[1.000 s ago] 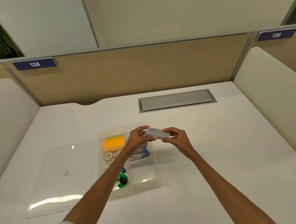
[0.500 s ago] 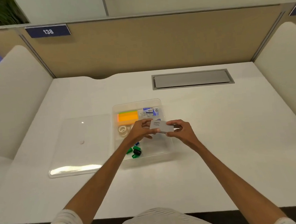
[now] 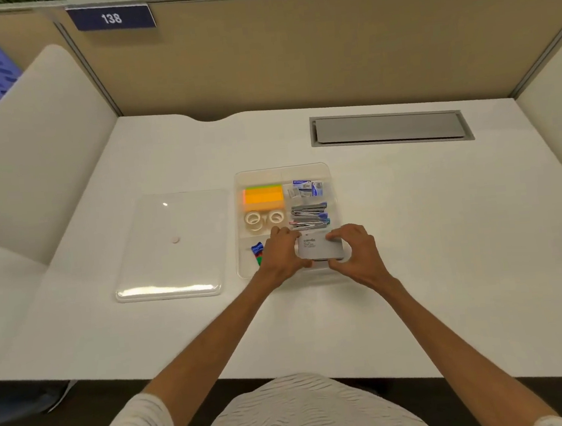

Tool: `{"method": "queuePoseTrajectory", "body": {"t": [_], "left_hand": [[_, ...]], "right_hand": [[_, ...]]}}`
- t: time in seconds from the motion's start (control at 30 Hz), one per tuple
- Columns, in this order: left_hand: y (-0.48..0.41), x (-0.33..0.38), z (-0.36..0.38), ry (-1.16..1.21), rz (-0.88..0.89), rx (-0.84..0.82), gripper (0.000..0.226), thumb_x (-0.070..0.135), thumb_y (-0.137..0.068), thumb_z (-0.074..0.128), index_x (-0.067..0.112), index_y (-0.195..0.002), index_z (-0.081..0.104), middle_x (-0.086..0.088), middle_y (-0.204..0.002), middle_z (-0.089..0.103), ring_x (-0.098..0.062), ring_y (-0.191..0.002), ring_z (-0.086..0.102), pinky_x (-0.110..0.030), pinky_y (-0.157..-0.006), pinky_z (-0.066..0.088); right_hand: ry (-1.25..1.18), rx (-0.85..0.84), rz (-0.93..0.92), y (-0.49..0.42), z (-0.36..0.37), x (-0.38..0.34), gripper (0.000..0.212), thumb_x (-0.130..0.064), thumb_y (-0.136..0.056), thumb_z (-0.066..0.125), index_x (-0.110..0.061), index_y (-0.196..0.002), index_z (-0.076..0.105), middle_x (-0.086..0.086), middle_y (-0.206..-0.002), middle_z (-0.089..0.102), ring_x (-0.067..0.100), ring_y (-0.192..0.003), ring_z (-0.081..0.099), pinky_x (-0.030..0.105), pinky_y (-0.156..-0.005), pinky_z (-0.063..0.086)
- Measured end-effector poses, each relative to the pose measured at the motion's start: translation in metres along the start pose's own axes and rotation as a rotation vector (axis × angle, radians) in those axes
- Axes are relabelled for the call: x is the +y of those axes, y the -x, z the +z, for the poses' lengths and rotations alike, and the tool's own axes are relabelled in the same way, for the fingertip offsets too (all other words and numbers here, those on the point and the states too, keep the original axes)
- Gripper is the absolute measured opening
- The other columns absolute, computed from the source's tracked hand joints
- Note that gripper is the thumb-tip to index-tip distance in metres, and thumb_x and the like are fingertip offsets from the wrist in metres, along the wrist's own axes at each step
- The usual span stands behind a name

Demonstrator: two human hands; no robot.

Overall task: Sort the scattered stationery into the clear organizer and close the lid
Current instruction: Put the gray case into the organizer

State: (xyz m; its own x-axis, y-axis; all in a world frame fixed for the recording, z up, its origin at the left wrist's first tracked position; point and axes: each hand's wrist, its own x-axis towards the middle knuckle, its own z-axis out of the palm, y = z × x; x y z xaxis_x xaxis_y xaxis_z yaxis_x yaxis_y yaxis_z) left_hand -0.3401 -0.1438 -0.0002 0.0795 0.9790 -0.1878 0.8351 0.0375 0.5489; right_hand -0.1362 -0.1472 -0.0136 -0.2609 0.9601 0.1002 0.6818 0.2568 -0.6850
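1. At the near right corner of the clear organizer (image 3: 281,171), both hands are holding a small grey box (image 3: 321,249) printed "camlin", keeping it low over the near right compartment; I cannot tell whether it is touching the bottom
2. The left hand (image 3: 281,252) is gripping the box's left end, with its fingers curling over the far edge and its thumb pressing the near edge
3. The right hand (image 3: 357,253) is gripping the right end in the same way, fingers over the far edge and thumb at the near one
4. The organizer is sitting open on the white table (image 3: 446,231), and its clear lid (image 3: 169,247) is lying flat just beside it on the left
5. In the far left compartment orange sticky notes (image 3: 263,197) are lying, with tape rolls (image 3: 253,219) sitting just nearer to the person
6. In the far right compartment small blue and white packets (image 3: 306,189) are lying, and metal staplers (image 3: 309,217) are lying stacked just beyond the fingers of both hands
7. In the near left compartment blue and green clips (image 3: 257,252) are showing beside the left hand, which is partly hiding them
8. Towards the back of the table a grey hatch (image 3: 388,128) is lying flush, and a plate reading 138 (image 3: 111,18) is hanging on the partition
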Motion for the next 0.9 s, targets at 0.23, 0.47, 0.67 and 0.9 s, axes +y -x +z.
{"method": "queuePoseTrajectory", "body": {"t": [0.23,0.47,0.67,0.9], "left_hand": [[-0.003,-0.01,0.002,-0.233,0.111,-0.049,0.078,0.056,-0.073,0.074,0.014,-0.134,0.05,-0.007,-0.131,0.041,-0.024,-0.126,0.035,-0.041,-0.098,0.045],[-0.007,-0.014,0.001,-0.314,0.152,-0.051,0.071,0.052,-0.076,0.073,0.014,-0.131,0.049,-0.009,-0.132,0.04,-0.025,-0.128,0.033,-0.041,-0.099,0.039],[-0.009,-0.013,0.004,-0.289,0.112,0.003,0.068,0.052,-0.074,0.074,0.017,-0.129,0.052,-0.009,-0.135,0.038,-0.025,-0.131,0.031,-0.042,-0.103,0.035],[-0.016,-0.016,-0.005,-0.286,0.114,-0.032,0.074,0.052,-0.07,0.077,0.02,-0.132,0.052,-0.007,-0.141,0.035,-0.025,-0.135,0.027,-0.046,-0.109,0.032]], "right_hand": [[0.014,0.049,0.063,0.011,0.02,-0.006,0.052,-0.025,-0.075,0.077,-0.019,-0.123,0.06,0.001,-0.128,0.058,0.02,-0.128,0.04,0.041,-0.101,0.043],[0.039,0.104,0.125,0.012,0.039,-0.018,0.051,-0.025,-0.081,0.073,-0.013,-0.128,0.056,0.007,-0.132,0.054,0.024,-0.128,0.039,0.034,-0.106,0.041],[0.106,0.105,0.16,0.005,0.044,-0.022,0.045,-0.023,-0.084,0.068,-0.015,-0.128,0.057,0.004,-0.135,0.052,0.024,-0.132,0.035,0.038,-0.101,0.041],[0.218,0.088,0.179,-0.002,0.045,-0.021,0.038,-0.025,-0.088,0.061,-0.017,-0.125,0.059,0.003,-0.137,0.051,0.023,-0.136,0.033,0.043,-0.104,0.035]]}}
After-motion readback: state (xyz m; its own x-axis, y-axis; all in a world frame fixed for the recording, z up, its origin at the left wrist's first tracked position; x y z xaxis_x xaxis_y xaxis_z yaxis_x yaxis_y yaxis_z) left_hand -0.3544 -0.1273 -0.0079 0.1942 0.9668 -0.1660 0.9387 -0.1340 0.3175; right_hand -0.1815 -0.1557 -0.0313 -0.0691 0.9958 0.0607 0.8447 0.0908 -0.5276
